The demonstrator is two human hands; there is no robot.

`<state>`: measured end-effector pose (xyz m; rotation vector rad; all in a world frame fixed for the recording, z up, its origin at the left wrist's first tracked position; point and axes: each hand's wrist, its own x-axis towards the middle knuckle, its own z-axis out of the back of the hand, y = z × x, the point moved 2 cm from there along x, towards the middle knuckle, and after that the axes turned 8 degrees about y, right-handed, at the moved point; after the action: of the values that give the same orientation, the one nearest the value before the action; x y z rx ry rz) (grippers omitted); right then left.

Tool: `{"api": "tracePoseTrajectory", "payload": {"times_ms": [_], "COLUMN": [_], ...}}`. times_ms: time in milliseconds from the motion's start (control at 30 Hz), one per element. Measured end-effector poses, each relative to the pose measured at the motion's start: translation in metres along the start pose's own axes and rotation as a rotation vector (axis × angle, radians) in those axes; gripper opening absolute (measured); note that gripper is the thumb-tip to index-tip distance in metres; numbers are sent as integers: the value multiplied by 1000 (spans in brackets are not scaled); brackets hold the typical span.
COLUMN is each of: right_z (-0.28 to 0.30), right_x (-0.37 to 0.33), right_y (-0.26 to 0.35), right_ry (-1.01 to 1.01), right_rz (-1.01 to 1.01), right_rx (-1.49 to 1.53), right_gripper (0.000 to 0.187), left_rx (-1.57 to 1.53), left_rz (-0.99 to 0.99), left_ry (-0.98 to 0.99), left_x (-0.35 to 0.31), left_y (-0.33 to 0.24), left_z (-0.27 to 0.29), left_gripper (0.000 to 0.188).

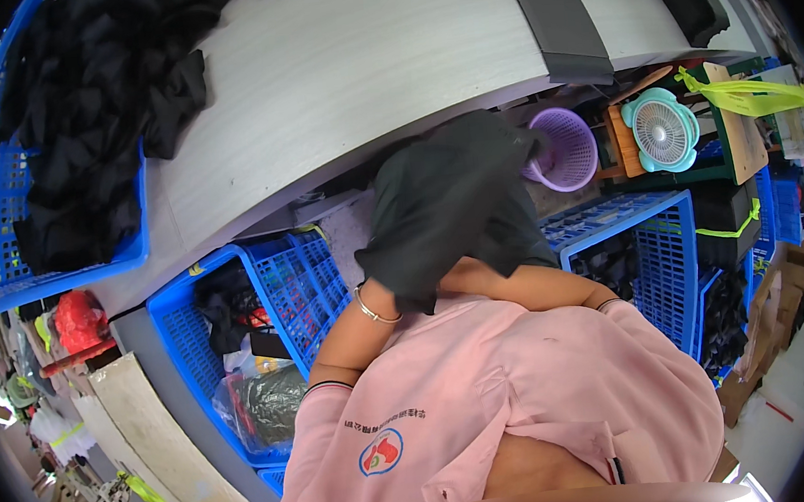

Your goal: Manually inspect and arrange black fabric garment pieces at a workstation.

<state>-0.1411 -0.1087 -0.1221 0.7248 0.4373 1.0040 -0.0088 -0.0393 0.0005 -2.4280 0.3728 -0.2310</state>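
Apparently, the fingers of the left hand and of the right hand are hidden behind the dark cloth, so I cannot tell if they are wide, narrow or pinching it. The cloth lies directly over and beyond them. In my judgement, it could crease or slip, because its far part looks loose, and it may catch the purple basket to their right. Counting: one purple basket; one teal fan farther right; one table beyond the fingers; at least three blue crates, left and right.
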Motion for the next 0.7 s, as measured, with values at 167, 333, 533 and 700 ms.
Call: {"api": "tracePoseTrajectory", "payload": {"times_ms": [167, 333, 533, 700], "right_z": [7, 133, 202, 207], "right_x": [-17, -17, 5, 8], "right_y": [-11, 15, 44, 33], "right_ry": [50, -349, -749, -319], "right_rz": [20, -361, -220, -126], "right_rx": [193, 835, 251, 431], "right_gripper": [29, 14, 19, 17], "left_rx": [-49, 1351, 1058, 781], "left_rz": [60, 119, 137, 112], "left_ry": [-527, -512, -213, -27], "left_x": [38, -10, -15, -54], "left_y": [-54, -65, -7, 3], "left_z": [-16, 112, 125, 106], "left_gripper": [53, 47, 46, 46]}}
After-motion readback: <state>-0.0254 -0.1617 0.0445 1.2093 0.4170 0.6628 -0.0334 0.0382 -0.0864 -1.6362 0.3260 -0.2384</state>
